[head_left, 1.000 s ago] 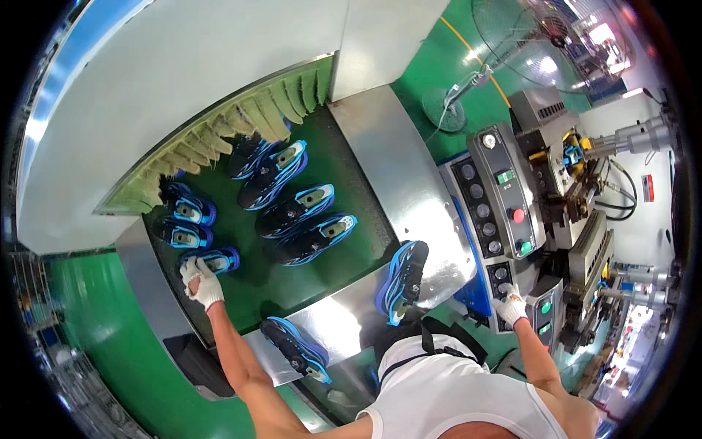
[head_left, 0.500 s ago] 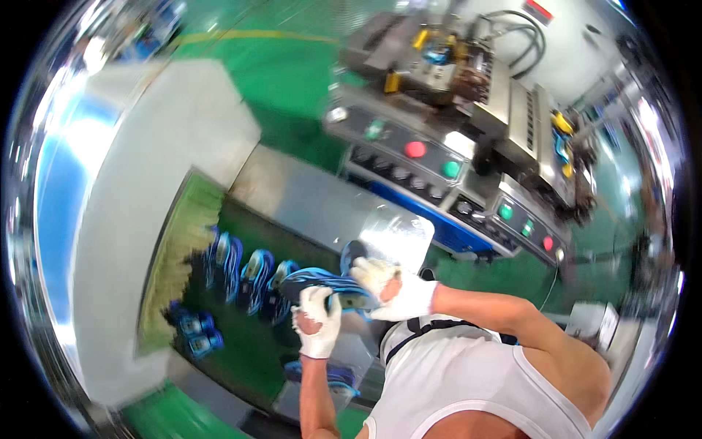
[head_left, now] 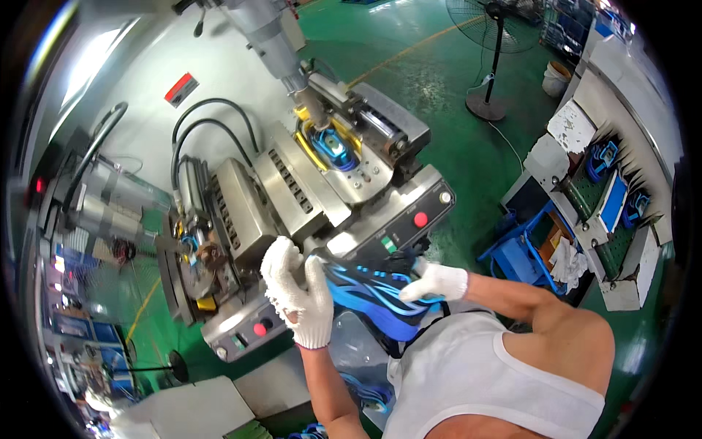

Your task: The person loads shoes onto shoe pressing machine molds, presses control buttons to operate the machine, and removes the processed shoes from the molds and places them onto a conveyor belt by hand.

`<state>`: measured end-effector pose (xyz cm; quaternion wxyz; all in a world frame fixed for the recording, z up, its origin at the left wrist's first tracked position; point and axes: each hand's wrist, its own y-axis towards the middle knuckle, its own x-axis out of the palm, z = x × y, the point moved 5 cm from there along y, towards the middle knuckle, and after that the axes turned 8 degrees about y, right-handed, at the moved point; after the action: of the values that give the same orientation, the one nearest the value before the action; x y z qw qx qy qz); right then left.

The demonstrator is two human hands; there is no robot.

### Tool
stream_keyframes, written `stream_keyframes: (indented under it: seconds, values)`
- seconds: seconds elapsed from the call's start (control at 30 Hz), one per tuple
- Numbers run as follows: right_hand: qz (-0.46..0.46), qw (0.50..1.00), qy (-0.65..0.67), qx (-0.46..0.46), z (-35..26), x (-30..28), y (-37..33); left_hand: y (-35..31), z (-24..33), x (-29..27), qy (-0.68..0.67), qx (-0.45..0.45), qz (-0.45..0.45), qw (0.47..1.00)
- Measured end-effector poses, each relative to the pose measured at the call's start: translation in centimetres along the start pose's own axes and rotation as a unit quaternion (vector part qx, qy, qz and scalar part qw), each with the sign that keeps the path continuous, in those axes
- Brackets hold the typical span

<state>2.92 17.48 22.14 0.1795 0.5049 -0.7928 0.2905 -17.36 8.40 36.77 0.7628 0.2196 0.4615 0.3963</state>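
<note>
A blue and black sports shoe [head_left: 376, 296] with light blue stripes is held in front of my torso, tilted, its blue sole edge facing down toward me. My right hand [head_left: 436, 282], in a white knit glove, grips the shoe at its right end. At the shoe's left end is my left hand [head_left: 300, 296], also gloved, raised with its fingers stretched up and its thumb apart. It may brush the shoe's edge, but its fingers are not closed round it. Beyond the hands, another blue shoe [head_left: 335, 148] sits in the yellow-edged clamp of a metal machine [head_left: 292, 194].
Red and green buttons sit on the machine's front panel [head_left: 420, 219]. More blue shoes [head_left: 365, 394] lie low beside my left forearm. To the right are a brush-edged conveyor [head_left: 578, 197] carrying shoes and a blue cart [head_left: 519, 252]. A standing fan [head_left: 497, 66] is behind.
My view has swung from the conveyor with the row of shoes to the machine. The shoe came along in my right hand; my left hand has loosened from it and opened.
</note>
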Motion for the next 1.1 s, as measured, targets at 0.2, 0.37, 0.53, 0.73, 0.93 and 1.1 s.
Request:
stream_keyframes:
  seconds: [0.2, 0.37, 0.53, 0.73, 0.93, 1.1]
  values:
    - [0.181, 0.968, 0.144, -0.098, -4.2, -7.7, -4.7, 7.3, -8.5, 18.2, -0.010, -0.150, -0.124, 0.981]
    - [0.314, 0.927, 0.177, -0.103, -4.4, -11.9, -7.4, 11.2, -18.1, 32.5, 0.123, -0.300, -0.119, 0.938]
    - [0.320, 0.919, 0.172, -0.153, -7.9, -11.8, -8.9, 11.0, -21.8, 37.2, 0.252, -0.247, -0.081, 0.932]
    - [0.300, 0.944, 0.111, -0.080, -8.5, -12.4, -5.9, 13.5, -26.1, 29.1, -0.034, -0.407, -0.112, 0.906]
    - [0.314, 0.937, -0.035, -0.151, -14.1, -11.0, 0.8, 6.6, -12.7, 17.7, -0.147, -0.384, -0.133, 0.902]
    - [0.204, 0.970, -0.059, -0.121, -19.4, -11.2, 18.1, -5.5, -8.0, 4.6, -0.210, -0.477, -0.124, 0.844]
